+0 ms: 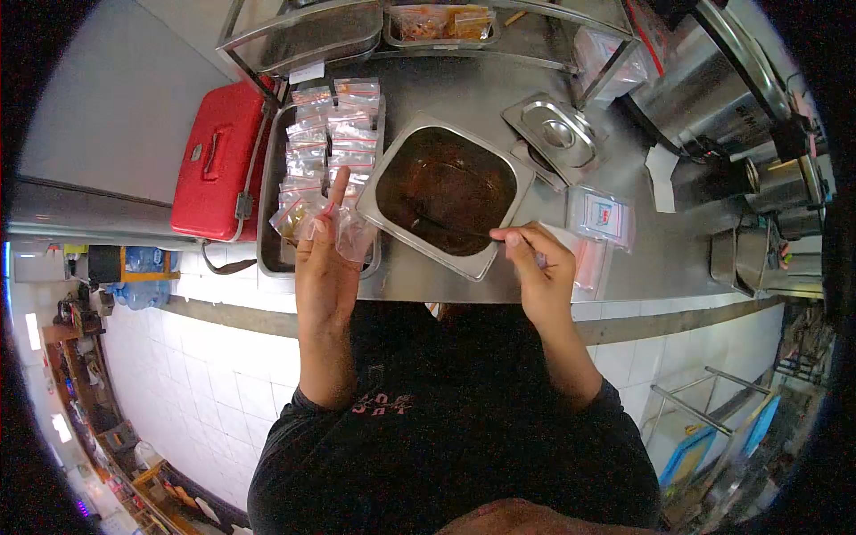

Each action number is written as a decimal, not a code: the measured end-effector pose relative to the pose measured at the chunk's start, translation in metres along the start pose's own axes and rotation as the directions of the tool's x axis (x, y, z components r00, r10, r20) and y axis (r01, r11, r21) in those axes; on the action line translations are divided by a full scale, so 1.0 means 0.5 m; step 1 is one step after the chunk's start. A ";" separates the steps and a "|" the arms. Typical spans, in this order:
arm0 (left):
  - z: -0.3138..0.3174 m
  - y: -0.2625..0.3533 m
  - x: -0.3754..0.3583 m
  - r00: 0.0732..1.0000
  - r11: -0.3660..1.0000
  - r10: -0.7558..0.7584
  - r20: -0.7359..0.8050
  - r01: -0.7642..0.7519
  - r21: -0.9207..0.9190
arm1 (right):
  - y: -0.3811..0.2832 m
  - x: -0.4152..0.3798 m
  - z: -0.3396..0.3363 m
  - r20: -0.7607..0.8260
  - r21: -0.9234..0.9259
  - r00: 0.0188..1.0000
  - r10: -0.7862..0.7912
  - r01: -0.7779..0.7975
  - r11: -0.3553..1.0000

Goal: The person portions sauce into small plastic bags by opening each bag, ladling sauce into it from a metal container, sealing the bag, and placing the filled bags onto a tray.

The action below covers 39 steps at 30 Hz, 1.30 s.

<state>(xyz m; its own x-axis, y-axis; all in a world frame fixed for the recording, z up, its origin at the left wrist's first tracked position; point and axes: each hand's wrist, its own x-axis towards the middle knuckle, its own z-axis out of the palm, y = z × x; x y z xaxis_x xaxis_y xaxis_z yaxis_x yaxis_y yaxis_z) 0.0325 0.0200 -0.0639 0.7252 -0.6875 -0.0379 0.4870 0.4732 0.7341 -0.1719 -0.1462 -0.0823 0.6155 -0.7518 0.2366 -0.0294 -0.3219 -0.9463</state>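
Observation:
My left hand (323, 263) pinches a small clear zip bag (357, 236) beside the left wall of a steel food pan (399, 230). Its index finger points up past the bag. My right hand (542, 267) grips the end of a thin-handled spoon (459, 231) at the pan's right front rim. The spoon slants down into the dark brown sauce (450, 183) in the pan, and its bowl is hard to make out there. Left of the pan, a steel tray (265, 218) holds rows of small zip bags (308, 134) with red seal lines.
A red case (214, 165) stands left of the tray. Right of the pan lie a steel lid (555, 134) and packs of plastic bags (600, 217). Large pots (704, 89) stand at the right. A metal shelf (499, 61) crosses the back of the steel counter (419, 94).

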 end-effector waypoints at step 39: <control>0.105 -0.049 0.075 0.809 0.368 0.515 0.285 -0.509 0.778 | -0.162 0.046 -0.057 -0.376 0.500 0.926 0.008 0.196 0.843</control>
<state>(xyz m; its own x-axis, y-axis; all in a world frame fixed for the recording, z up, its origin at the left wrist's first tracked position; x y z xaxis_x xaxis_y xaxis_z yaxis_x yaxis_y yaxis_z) 0.0222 -0.0462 -0.0481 0.6987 -0.4689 0.5403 -0.5682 0.0953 0.8174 -0.1778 -0.1538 0.0062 0.2735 -0.9156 0.2947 0.4898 -0.1312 -0.8619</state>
